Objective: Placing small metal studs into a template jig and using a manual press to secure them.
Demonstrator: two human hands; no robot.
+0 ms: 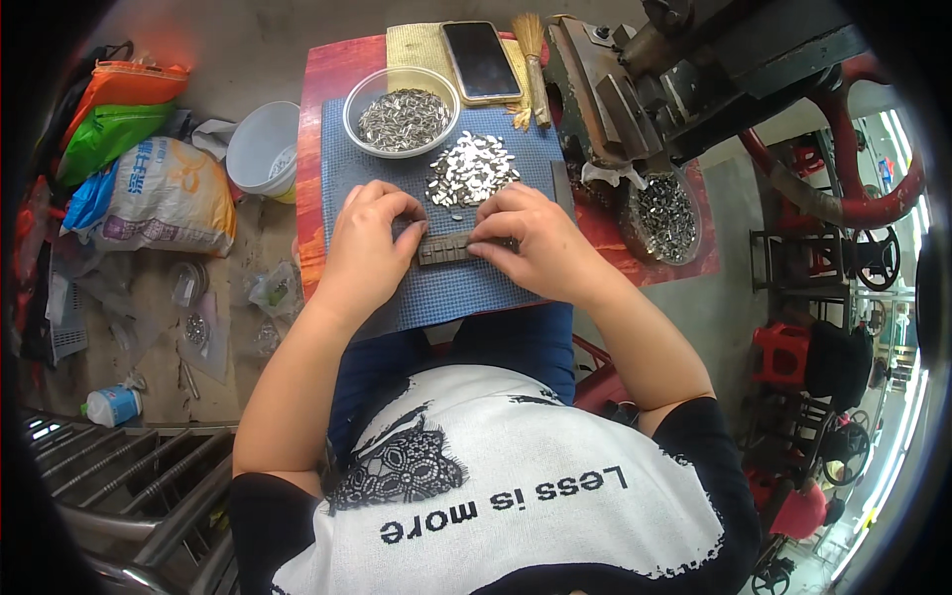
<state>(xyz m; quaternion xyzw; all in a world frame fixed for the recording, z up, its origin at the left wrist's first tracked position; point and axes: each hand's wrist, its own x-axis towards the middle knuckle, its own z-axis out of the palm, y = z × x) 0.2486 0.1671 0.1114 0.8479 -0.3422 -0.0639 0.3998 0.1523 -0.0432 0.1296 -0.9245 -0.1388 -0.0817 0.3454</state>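
A small dark metal block with slots along it (443, 249) lies on the blue textured mat (372, 305) in front of me. My left hand (372, 238) is at its left end, fingers curled and thumb against the block. Over its right end, my right hand (531, 238) closes thumb and fingers on the block; whether a small part is also between them is hidden. Just beyond is a loose pile of shiny flat metal pieces (474, 169), one lying apart near the block. Behind the pile, a clear round bowl (351, 127) holds many small metal pins.
A phone (482, 61) lies on a yellow cloth (412, 48) beside a short straw brush (535, 84). At right stand a heavy machine press (620, 109) with a red handwheel (897, 198) and a tub of metal parts (666, 213). A white bucket (260, 149) and sacks (164, 198) stand left.
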